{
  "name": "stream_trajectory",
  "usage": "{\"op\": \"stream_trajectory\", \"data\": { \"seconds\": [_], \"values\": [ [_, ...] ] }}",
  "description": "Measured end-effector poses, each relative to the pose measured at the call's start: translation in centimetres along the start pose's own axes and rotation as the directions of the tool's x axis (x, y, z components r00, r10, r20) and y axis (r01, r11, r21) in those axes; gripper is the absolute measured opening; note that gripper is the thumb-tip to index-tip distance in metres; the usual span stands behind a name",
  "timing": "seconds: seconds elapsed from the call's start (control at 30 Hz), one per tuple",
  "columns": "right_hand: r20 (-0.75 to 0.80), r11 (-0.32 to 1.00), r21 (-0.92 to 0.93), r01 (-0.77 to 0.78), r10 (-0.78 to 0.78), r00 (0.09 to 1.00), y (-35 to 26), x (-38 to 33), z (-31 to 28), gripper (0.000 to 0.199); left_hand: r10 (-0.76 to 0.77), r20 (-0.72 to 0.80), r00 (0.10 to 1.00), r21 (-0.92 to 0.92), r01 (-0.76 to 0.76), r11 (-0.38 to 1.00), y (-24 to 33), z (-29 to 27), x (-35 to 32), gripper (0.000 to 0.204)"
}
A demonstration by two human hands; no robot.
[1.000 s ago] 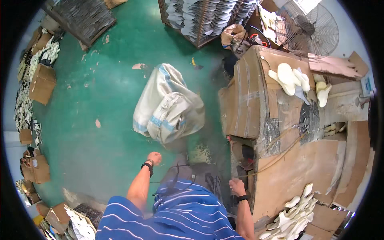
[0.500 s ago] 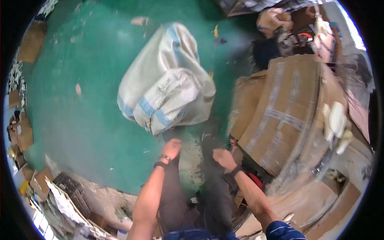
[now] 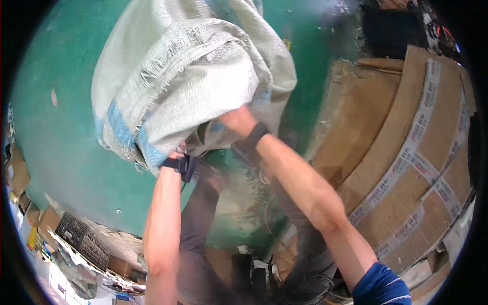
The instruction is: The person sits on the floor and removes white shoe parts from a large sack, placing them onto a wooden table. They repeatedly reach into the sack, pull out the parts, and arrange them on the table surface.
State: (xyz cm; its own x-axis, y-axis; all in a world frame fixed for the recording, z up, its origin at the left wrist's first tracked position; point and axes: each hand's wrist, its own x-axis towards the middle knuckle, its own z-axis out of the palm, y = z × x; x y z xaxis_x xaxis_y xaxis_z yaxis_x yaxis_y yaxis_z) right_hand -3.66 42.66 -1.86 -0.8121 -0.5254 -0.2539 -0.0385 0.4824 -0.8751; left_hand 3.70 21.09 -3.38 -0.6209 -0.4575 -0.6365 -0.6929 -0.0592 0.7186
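A large white woven sack [image 3: 198, 81] with blue stripes and frayed edges stands in front of me, its folded-over top bulging toward me. My right hand [image 3: 239, 121] grips the near edge of the sack; it is slightly blurred and its fingertips are behind the fabric. At the sack's lower left edge is my left hand [image 3: 178, 152], touching the fabric. Most of its fingers are covered by the sack, so their pose cannot be made out. A dark band circles each wrist. Between the hands, a dark gap shows under the sack's fold.
Flattened brown cardboard [image 3: 401, 152] with printed tape is stacked on the right. A dark plastic crate [image 3: 81, 236] stands at the lower left among cardboard and scraps. The green floor [image 3: 61, 137] carries small bits of litter. My legs are close below the sack.
Both hands have moved forward to the sack, from apart from it to touching it. The sack looks larger and nearer, and the view has shifted, with the cardboard farther right.
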Motion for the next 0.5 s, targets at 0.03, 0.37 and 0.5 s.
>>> {"op": "stream_trajectory", "data": {
  "seconds": [0.03,0.37,0.5],
  "values": [
    [-0.031,0.982,-0.177,0.061,-0.067,0.997,1.0,1.6,-1.2,0.042,0.069,-0.012,0.998,-0.003,-0.069,0.998,1.1,-0.6,1.6,0.026],
    [-0.363,0.701,-0.702,0.129,-0.508,0.781,2.7,18.8,-15.6,0.034,0.66,-0.081,0.747,0.01,-0.662,0.75,17.6,-5.7,14.0,0.025],
    [-0.32,0.559,-0.767,0.315,-0.759,0.567,-0.1,20.7,-17.8,0.044,0.752,-0.058,0.656,0.023,-0.753,0.658,20.3,-6.8,16.4,0.024]
  ]
}}
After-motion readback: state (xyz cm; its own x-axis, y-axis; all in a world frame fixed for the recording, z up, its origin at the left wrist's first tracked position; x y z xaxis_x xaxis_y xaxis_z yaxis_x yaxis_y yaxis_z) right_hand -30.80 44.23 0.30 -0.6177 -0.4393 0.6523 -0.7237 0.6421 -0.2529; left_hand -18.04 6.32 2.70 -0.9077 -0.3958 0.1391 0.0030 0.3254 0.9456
